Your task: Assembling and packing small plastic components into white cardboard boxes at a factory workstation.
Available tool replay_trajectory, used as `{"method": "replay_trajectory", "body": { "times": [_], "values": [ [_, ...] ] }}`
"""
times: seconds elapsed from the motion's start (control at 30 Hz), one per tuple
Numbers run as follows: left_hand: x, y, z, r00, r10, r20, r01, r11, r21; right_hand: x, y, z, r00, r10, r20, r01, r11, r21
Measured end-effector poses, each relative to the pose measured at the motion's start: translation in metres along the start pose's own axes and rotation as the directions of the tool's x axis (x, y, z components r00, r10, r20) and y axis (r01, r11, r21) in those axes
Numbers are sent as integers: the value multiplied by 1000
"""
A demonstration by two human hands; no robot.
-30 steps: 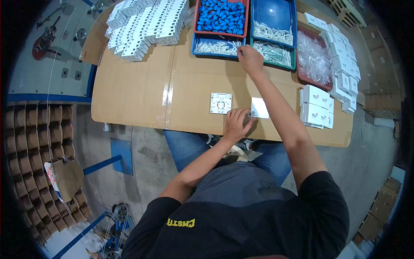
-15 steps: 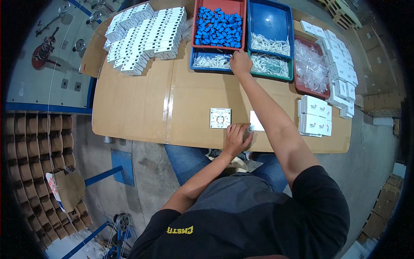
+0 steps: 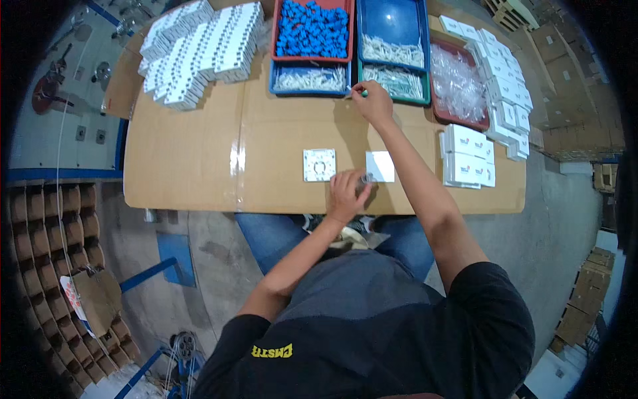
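Note:
My right hand (image 3: pixel 374 104) is just in front of the parts trays, its thumb and fingers pinched on small slim green and white pieces (image 3: pixel 363 94). Near the front edge of the table, my left hand (image 3: pixel 347 195) has its fingers closed about a small clear plastic bag (image 3: pixel 365 179); the bag is partly hidden. A square white device with a round centre (image 3: pixel 319 165) lies flat just beyond the left hand. Beside it to the right is a flat white square cover (image 3: pixel 381 166), close to the bag.
Several trays line the back: red with blue parts (image 3: pixel 314 60), blue (image 3: pixel 392 18) and green (image 3: pixel 425 101) with slim pieces, red with clear bags (image 3: pixel 473 125). White boxes are stacked at left (image 3: pixel 199 56) and right (image 3: pixel 468 156). Cardboard (image 3: pixel 193 153) covers the table.
My right hand has come back slightly from the tray edge with small pieces in its fingers. The left hand stays by the bag. The whole view has shifted a little.

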State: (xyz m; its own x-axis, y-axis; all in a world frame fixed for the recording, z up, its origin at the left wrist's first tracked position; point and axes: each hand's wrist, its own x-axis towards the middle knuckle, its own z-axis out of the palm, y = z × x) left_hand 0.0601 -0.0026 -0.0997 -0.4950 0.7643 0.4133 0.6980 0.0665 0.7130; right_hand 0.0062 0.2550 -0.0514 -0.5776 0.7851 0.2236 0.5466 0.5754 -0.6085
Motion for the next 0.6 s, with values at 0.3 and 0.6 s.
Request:
{"method": "replay_trajectory", "body": {
  "times": [0.3, 0.6],
  "values": [
    [5, -2, -5, 998, -3, -68, -2, 998, -69, -158, 22, -71, 954, 33, 299, -137, 932, 336],
    [0, -1, -8, 999, -10, -35, 7, 996, -94, -193, -10, -104, 939, -1, 345, -83, 970, 228]
  ]
}}
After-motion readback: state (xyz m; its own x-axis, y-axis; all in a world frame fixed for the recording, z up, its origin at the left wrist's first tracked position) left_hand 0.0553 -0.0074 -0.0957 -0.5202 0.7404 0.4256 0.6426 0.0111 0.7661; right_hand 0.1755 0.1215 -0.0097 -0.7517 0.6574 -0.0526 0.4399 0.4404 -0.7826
